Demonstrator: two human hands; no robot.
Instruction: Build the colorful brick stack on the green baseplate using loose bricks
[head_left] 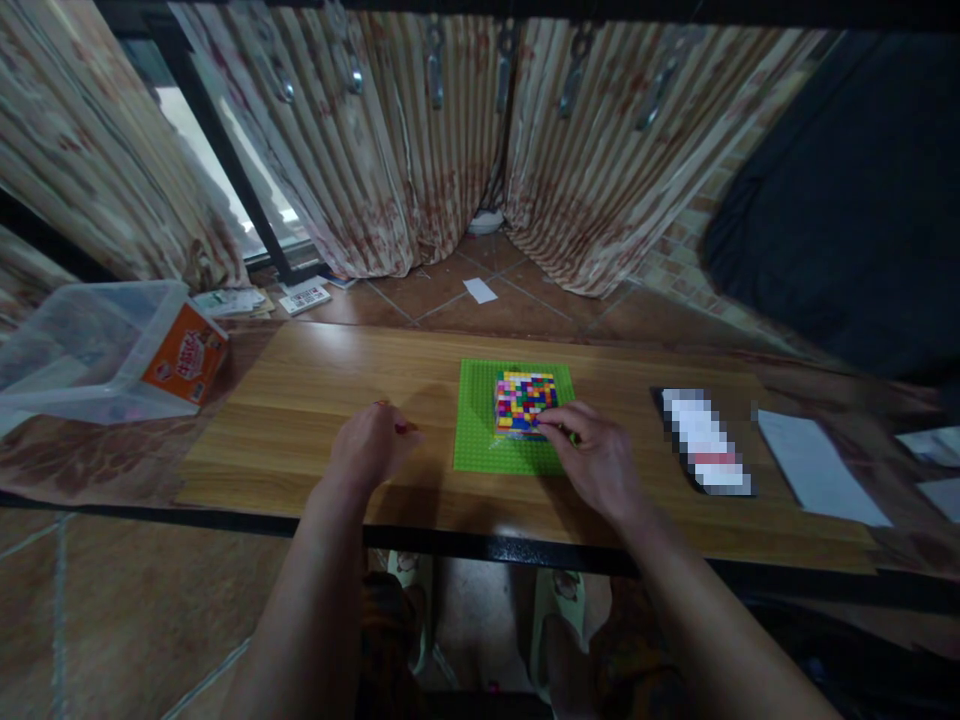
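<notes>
On studded green baseplate (472, 425), boxy brick stack (525, 395); right fingers (574, 417) pinched against it, hold unclear; left fingers (387, 420) pinching reddish piece (402, 428).

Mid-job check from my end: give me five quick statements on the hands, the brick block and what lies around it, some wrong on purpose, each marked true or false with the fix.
1. The right hand has its fingertips at the multicoloured brick block. True.
2. The block stands on a red baseplate. False: the baseplate is green.
3. The left hand is also touching the block. False: it is apart from it, above the wooden tabletop, with a small dark-red piece at its fingers.
4. The white sheet lies to the right of the black-edged device. True.
5. The clear plastic bin is right of the baseplate. False: the bin is at the left.
</notes>
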